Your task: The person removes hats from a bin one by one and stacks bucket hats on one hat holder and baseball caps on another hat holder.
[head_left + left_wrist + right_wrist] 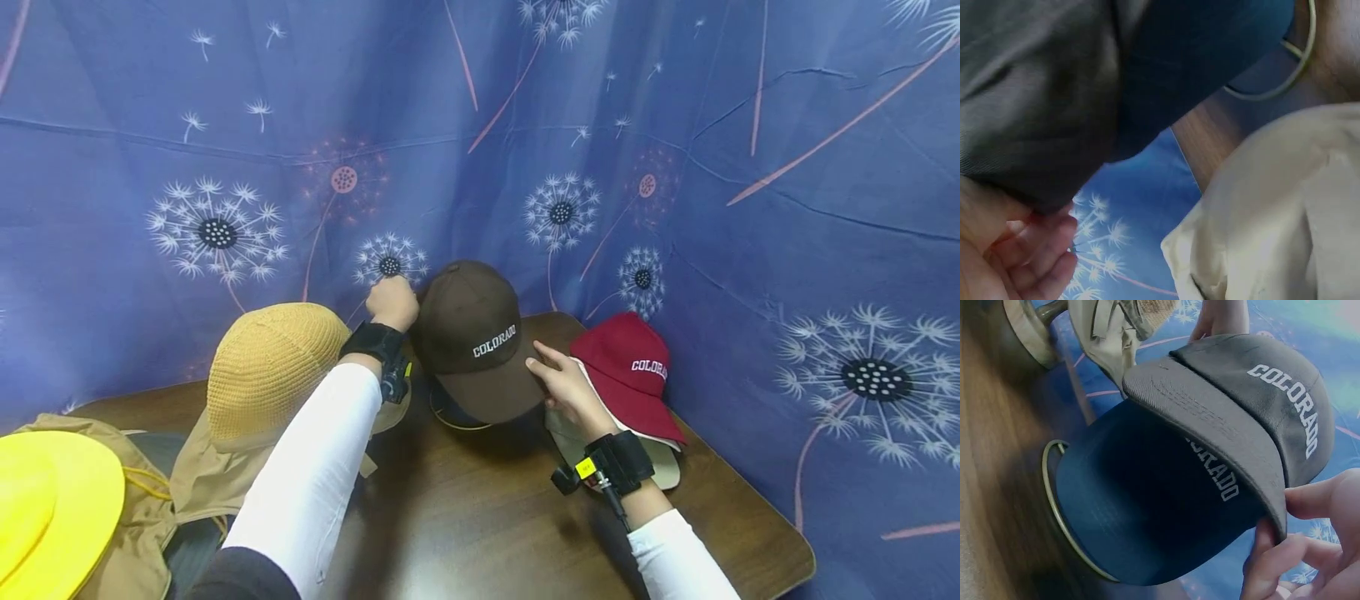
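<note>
A brown baseball cap (468,329) with white "COLORADO" lettering sits over a dark blue cap (1129,506), its brim raised off the blue one in the right wrist view. With thumb and fingers my right hand (570,387) pinches the side of the brown brim. On the opposite side, at the cap's back edge, my left hand (393,302) holds the fabric between thumb and fingers; the left wrist view shows those fingers (1041,262) curled at the edge. The blue cap also bears white lettering, partly covered by the brown brim. A gold-coloured wire loop (1054,506) runs along the blue brim.
Right of the brown cap, a red cap (622,358) rests over a beige one. Leftward are a yellow knitted hat (273,367) on beige fabric and a bright yellow wide-brimmed hat (60,500). Behind the wooden table (465,517) hangs a blue dandelion-print curtain (450,125).
</note>
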The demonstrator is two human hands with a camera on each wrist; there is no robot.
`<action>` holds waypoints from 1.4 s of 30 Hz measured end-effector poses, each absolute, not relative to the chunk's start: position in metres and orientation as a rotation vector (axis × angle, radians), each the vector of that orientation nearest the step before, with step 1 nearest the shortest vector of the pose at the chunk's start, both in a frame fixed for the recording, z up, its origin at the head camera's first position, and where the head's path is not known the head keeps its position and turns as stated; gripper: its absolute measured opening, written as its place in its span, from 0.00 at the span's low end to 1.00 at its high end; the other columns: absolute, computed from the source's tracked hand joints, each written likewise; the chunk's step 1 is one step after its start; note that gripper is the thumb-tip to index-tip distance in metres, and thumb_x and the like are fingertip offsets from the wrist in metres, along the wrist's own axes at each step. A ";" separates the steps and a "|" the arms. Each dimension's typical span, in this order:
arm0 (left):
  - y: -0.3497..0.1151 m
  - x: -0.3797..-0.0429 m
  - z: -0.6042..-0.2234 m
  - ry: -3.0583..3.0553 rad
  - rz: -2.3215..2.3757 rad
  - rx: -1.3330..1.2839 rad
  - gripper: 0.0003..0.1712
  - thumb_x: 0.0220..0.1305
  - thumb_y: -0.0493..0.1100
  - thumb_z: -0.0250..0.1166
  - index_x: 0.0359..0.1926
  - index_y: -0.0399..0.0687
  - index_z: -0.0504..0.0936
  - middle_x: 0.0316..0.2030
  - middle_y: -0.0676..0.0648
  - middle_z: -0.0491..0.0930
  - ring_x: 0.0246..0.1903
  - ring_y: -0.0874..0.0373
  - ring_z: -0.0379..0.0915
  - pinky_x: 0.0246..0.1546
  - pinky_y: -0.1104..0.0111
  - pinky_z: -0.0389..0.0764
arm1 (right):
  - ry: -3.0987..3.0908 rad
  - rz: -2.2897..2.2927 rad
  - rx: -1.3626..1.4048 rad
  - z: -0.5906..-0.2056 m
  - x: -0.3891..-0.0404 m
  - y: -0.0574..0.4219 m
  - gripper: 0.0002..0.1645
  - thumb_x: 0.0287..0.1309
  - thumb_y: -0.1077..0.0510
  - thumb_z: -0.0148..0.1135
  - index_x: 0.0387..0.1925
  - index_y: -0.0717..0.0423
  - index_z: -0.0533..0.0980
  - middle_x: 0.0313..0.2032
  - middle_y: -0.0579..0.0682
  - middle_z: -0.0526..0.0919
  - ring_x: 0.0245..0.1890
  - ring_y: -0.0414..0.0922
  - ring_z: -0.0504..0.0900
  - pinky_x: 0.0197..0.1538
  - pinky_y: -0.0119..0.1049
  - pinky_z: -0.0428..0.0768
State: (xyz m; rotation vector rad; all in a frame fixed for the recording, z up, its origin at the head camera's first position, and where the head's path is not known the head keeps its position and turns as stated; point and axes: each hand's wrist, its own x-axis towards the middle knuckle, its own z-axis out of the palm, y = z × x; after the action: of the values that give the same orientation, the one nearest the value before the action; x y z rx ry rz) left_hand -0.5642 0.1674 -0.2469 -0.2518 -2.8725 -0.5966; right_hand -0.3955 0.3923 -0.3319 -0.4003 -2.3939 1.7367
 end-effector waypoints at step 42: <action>0.234 -0.361 -0.344 -2.007 -0.804 -1.156 0.05 0.59 0.44 0.62 0.33 0.55 0.84 0.23 0.60 0.84 0.17 0.71 0.74 0.14 0.81 0.69 | -2.376 0.139 -0.348 -0.326 -0.314 0.418 0.14 0.59 0.52 0.58 0.28 0.60 0.78 0.18 0.59 0.81 0.17 0.60 0.79 0.17 0.52 0.73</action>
State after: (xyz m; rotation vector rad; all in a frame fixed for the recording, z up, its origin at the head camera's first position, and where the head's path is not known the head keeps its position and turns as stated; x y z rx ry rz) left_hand -0.3614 0.2336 -0.3441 -1.1561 -2.0067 -0.8039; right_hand -0.3138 0.4180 -0.3256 -0.3481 -2.3765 0.1392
